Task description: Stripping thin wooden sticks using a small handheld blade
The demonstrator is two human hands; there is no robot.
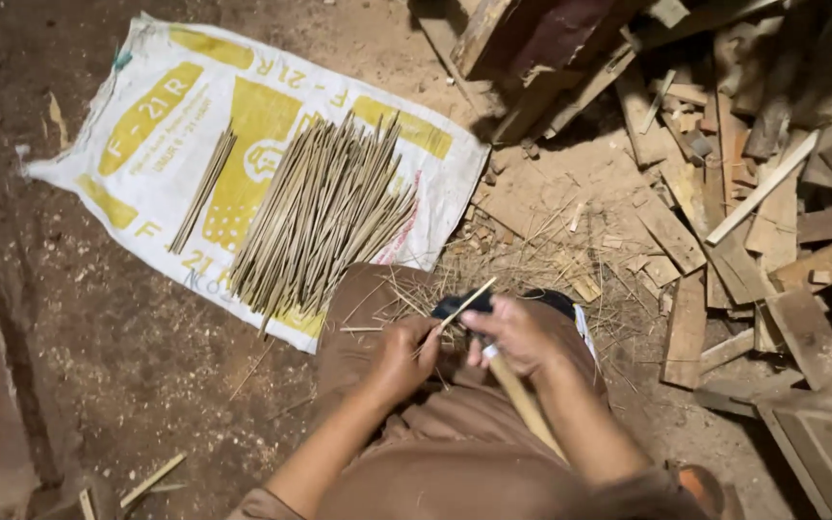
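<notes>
My left hand (402, 358) pinches a thin bamboo stick (466, 301) that points up and to the right. My right hand (512, 334) grips a knife by its pale wooden handle (524, 403), which runs back along my forearm; the dark blade (459, 306) lies against the stick. Both hands rest over my lap in brown trousers (358, 318), with thin shavings scattered on them. The stick's lower end is hidden by my fingers.
A white and yellow woven sack (166, 135) lies on the dirt floor, bearing a large pile of thin sticks (325, 217) and a smaller bundle (204, 188). Scrap wood pieces (743, 193) crowd the right side. Shavings (532, 255) litter the ground ahead.
</notes>
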